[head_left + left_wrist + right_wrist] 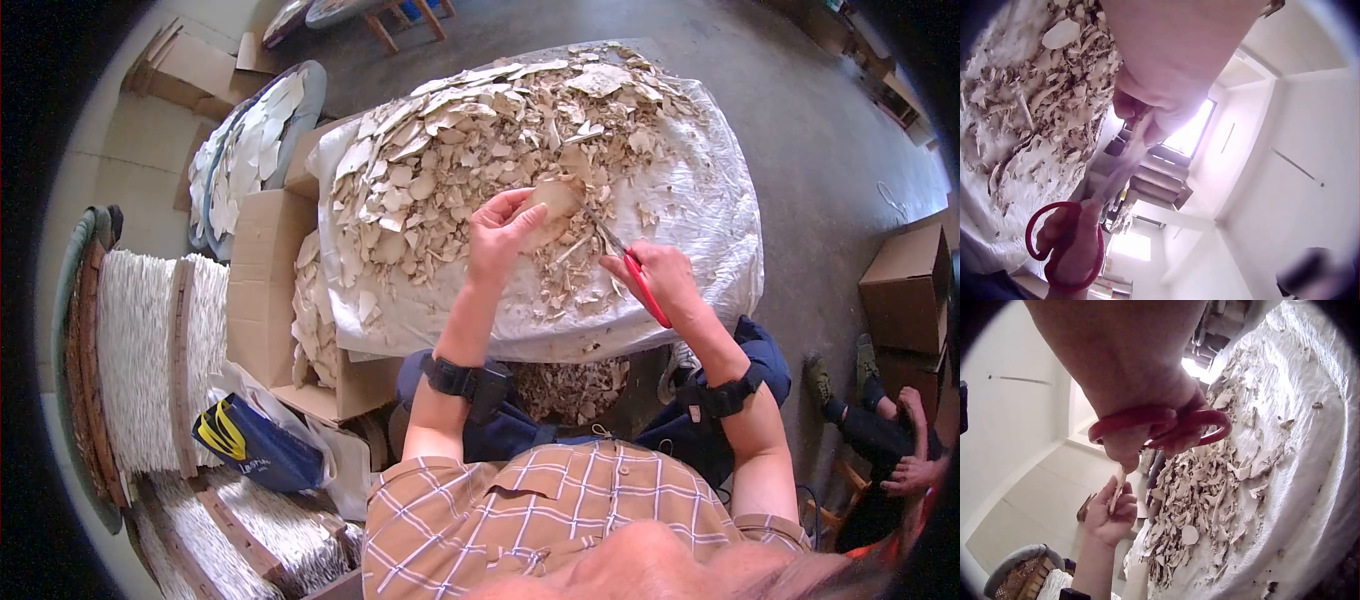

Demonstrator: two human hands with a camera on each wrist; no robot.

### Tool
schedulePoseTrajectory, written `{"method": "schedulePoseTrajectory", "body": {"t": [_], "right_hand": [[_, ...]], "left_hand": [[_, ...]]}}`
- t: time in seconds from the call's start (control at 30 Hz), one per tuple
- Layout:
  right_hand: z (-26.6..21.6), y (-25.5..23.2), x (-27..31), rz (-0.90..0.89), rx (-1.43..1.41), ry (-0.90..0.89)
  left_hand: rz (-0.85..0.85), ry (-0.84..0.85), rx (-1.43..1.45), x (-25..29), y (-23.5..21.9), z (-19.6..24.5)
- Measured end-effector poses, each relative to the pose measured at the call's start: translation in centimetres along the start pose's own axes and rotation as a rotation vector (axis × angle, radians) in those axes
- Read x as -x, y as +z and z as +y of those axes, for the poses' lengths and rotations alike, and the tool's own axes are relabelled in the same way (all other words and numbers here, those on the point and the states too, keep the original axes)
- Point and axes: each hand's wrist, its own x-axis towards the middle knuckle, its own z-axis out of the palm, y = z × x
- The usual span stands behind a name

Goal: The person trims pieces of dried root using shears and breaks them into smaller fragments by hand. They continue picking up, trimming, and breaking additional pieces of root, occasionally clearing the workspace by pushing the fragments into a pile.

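Observation:
My left hand (502,237) pinches a flat, pale beige slice (550,212) between thumb and fingers, over the pile. In my right hand (660,277) are scissors with red handles (646,290); their blades reach the slice's right edge. The right wrist view shows fingers through the red loops (1135,422) and the slice (1119,489) edge-on in the left hand (1110,519). Below both hands, a broad heap of dry beige flakes and slices (440,170) covers much of a white plastic sheet (705,210). Thin trimmings lie under the scissors.
A cardboard box (262,290) with larger pieces stands left of the sheet. Beside it are a blue bag (262,445) and racks of stacked white slices (140,360). More flakes (570,390) lie below the sheet's near edge. Another person's hands (912,470) show at right.

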Motion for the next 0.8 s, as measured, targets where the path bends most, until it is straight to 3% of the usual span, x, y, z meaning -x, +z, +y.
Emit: {"method": "schedulePoseTrajectory", "body": {"t": [0.17,0.3,0.5,0.57,0.67,0.8], "right_hand": [[-0.3,0.1,0.1,-0.029,-0.03,0.058],[-0.1,0.1,-0.2,-0.027,0.105,0.047],[-0.1,-0.4,-0.4,-0.012,0.153,0.01],[0.1,-0.1,-0.3,0.059,0.12,-0.097],[0.1,0.5,-0.1,0.111,0.01,-0.249],[-0.1,0.5,-0.1,0.05,0.05,-0.154]], "left_hand": [[-0.006,-0.089,0.106,-0.2,-0.4,0.0],[0.014,-0.045,0.132,-0.2,-0.5,0.0],[0.161,-0.016,0.182,0.3,-0.5,1.3],[0.277,0.037,0.139,-0.2,-1.4,1.0],[0.224,0.024,-0.003,-0.1,-1.9,0.7],[0.171,0.135,-0.034,0.3,-0.9,0.7]]}}
